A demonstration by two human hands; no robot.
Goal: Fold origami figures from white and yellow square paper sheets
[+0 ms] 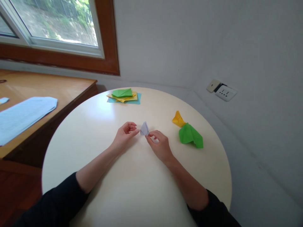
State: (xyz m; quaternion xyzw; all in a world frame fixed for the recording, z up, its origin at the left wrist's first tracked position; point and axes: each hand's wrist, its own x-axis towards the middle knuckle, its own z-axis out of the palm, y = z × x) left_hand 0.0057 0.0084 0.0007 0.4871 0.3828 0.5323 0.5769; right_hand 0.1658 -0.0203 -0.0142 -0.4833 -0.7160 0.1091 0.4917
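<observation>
A small folded piece of pale lavender paper (144, 129) stands near the middle of the round white table (132, 195). My right hand (161, 145) pinches its lower right corner between thumb and fingertips. On the other side, my left hand (125, 135) has its thumb stretched towards the paper's left edge, its fingers loosely curled and apart from the thumb. Whether the left thumb touches the paper I cannot tell. To the right of my right hand lie a folded yellow paper shape (178, 119) and a larger folded green paper shape (190, 136), touching or nearly so.
At the table's far edge lies a stack of green, yellow and blue paper (123, 95). A wooden desk (71, 85) on the left carries a folded light-blue cloth or paper (26, 113). Behind are a window (59, 22) and a wall with a socket (226, 92).
</observation>
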